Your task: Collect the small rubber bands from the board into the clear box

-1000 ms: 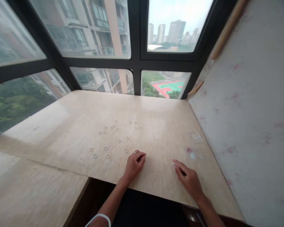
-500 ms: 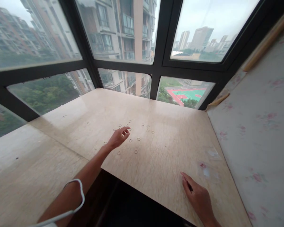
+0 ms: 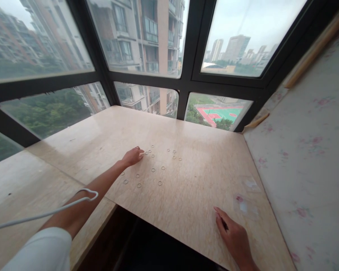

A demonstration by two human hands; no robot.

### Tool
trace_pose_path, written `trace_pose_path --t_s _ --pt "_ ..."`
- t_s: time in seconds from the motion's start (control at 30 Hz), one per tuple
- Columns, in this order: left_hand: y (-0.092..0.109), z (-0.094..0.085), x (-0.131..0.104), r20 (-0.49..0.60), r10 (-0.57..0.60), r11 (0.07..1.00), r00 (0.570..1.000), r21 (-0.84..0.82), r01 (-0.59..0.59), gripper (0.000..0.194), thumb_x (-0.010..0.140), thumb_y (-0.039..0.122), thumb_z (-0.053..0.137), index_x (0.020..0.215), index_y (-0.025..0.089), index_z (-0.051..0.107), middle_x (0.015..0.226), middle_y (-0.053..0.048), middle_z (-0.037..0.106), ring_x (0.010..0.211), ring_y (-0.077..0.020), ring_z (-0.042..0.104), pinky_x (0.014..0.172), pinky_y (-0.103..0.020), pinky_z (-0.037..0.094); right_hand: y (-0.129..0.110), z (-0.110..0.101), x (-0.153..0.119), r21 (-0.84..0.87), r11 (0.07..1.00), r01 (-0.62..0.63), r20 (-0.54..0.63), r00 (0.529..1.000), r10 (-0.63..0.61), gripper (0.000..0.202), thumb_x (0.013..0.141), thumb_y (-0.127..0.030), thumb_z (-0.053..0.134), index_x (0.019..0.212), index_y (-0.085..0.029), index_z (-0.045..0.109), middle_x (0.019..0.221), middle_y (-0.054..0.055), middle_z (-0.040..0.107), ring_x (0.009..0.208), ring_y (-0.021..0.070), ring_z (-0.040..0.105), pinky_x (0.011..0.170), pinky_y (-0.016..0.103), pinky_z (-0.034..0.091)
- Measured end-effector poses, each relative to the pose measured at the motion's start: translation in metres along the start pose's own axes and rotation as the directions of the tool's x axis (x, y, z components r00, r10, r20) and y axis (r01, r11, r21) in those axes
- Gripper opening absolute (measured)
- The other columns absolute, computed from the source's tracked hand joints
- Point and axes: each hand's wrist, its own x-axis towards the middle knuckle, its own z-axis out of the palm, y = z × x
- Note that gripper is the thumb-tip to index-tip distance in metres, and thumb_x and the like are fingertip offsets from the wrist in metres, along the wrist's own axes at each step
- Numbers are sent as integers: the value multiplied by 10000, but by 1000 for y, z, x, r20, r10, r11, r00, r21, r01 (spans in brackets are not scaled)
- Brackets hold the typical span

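Many thin, small metal-looking rings lie scattered over the pale marbled countertop (image 3: 192, 203). My left hand (image 3: 133, 156) reaches far out, palm down and fingers curled together, with the fingertips at the surface at the left end of the far rings. Whatever is under or between those fingers is hidden. Close to its fingertips lies one ring (image 3: 153, 156); nearer to me are another ring (image 3: 159, 183) and a ring (image 3: 139, 185). My right hand (image 3: 234, 235) rests on its side near the front right, thumb and forefinger pinched; anything between the tips is too small to make out.
Two clear plastic bags (image 3: 245, 207) lie right of my right hand, by the flowered wall (image 3: 305, 188). A white cord (image 3: 59, 207) crosses my left forearm. Dark-framed windows (image 3: 183, 101) border the back. The counter's front edge drops to a dark gap.
My left hand has moved left and slightly away from me, and its fingers have come down and closed. The white cord has slipped across the forearm. My right hand stays in place.
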Motion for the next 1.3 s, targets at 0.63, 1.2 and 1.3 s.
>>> trace_pose_path --t_s 0.63,1.2,1.3 --pt "7 1 27 13 319 902 948 302 -308 234 845 88 429 759 121 644 906 -130 616 864 -207 583 712 -297 441 -5 -4 4 1 1000 0 3 1000 0 422 968 -356 361 1052 -128 706 805 83 744 520 141 667 491 209 473" --pt "131 -11 -2 -322 -87 734 943 -661 -158 259 811 331 493 803 145 673 866 -51 680 703 -139 606 663 -261 490 -14 -11 11 99 991 -93 75 993 86 384 948 -307 364 1076 -164 696 840 87 745 623 168 694 595 240 520" --pt "179 -13 -7 -328 -46 656 944 -722 -219 232 801 327 533 788 150 683 864 -50 683 722 -136 611 653 -248 495 -16 -13 13 142 981 -131 103 988 117 362 939 -296 380 1083 -173 688 930 85 740 710 183 708 658 266 532"
